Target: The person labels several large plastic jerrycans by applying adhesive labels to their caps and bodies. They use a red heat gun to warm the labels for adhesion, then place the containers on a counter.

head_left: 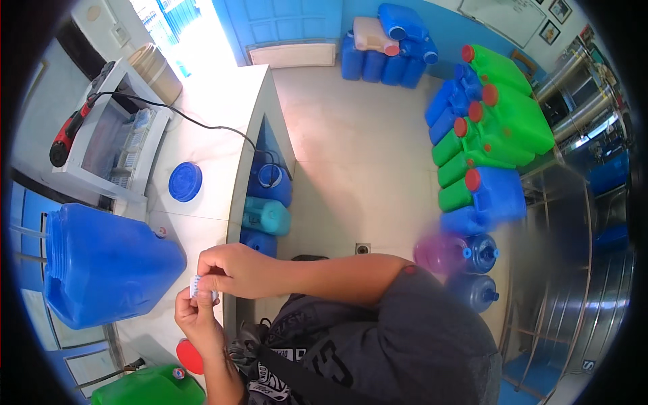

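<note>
Small white seal strip [196,286] sits pinched between the left hand [196,317] and right hand [233,270], both grasping it over the desk [202,145] edge beside the blue jerrycan [108,266], apparently being peeled, so the next move likely calls for careful fingertip separation.

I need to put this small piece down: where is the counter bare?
Bare counter lies between the blue lid and the black cable. Near both hands it is crowded: the blue jug, red cap and green jug.

Big blue jug [108,263] just left of hands, counter [216,135] beyond seemingly open.
</note>
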### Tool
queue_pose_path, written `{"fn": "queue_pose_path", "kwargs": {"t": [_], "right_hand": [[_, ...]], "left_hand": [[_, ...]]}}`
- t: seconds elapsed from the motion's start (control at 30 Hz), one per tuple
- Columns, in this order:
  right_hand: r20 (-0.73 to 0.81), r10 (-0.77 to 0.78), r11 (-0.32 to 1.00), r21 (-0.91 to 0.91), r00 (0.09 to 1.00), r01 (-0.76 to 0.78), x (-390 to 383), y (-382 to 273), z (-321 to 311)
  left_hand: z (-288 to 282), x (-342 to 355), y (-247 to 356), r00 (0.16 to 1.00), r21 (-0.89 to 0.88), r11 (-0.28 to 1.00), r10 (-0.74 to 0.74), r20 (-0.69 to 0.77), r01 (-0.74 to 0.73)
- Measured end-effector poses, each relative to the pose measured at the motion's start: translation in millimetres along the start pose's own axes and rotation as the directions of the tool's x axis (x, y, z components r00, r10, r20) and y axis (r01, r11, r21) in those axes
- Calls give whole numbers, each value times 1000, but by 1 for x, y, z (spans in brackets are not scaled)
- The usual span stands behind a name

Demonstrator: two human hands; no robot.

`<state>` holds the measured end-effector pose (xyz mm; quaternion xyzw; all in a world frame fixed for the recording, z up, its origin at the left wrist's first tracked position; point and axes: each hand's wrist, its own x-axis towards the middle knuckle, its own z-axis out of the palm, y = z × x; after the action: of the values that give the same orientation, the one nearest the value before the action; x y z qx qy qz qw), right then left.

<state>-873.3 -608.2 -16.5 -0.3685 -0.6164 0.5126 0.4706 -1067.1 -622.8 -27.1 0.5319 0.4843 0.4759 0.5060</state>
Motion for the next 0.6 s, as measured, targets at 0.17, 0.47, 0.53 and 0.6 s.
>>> {"fn": "queue_pose_path", "kwargs": {"t": [0.17, 0.47, 0.53, 0.6], "right_hand": [[-95, -74, 982, -181, 993, 56, 27, 11, 6], [196, 87, 982, 150, 977, -118, 88, 15, 9], [305, 32, 996, 73, 952, -57, 106, 11, 18], [367, -11, 999, -45, 930, 30, 127, 2, 26]], "left_hand": [[6, 8, 11, 976, -21, 999, -30, -218, 26], [-19, 39, 15, 933, 119, 987, 138, -332, -104], [-30, 42, 18, 927, -270, 947, -251, -279, 175], [-41, 42, 22, 874, -293, 940, -285, -393, 174]]}}
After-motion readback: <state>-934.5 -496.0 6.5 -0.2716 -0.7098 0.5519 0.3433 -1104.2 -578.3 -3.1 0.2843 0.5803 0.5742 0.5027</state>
